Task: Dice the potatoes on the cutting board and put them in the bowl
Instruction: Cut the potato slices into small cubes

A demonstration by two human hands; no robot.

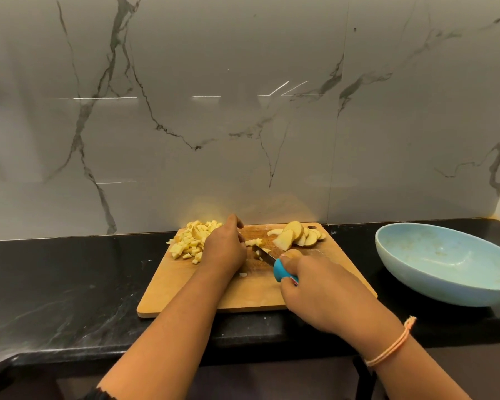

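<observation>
My right hand (315,287) is clenched round the rounded blue handle of a small steel-bladed knife (272,261). The blade runs on a diagonal, from the handle up and to the left, with its tip close under my left hand (224,249). That hand sits knuckles up with the fingers curled down beside a few pale potato strips (254,242) at the blade. Whether it pinches them or only steadies them I cannot tell, since the palm hides the contact.

All the potato is on the rectangular light wooden cutting board (254,293). A heap of small yellow dice (191,241) fills the far left corner, with some pieces right at the board's left edge. A fanned stack of thick uncut potato slices (298,236) lies in the far right corner, just beyond the knife and nearer my right hand.

The wide pale-blue oval bowl (416,284) stands to the right of the board on the black stone counter (70,284), apart from it, and I see no potato in it. I judge the dicing about half done. The near half of the board is open for sweeping. The heap must cross the whole board to reach the bowl.
</observation>
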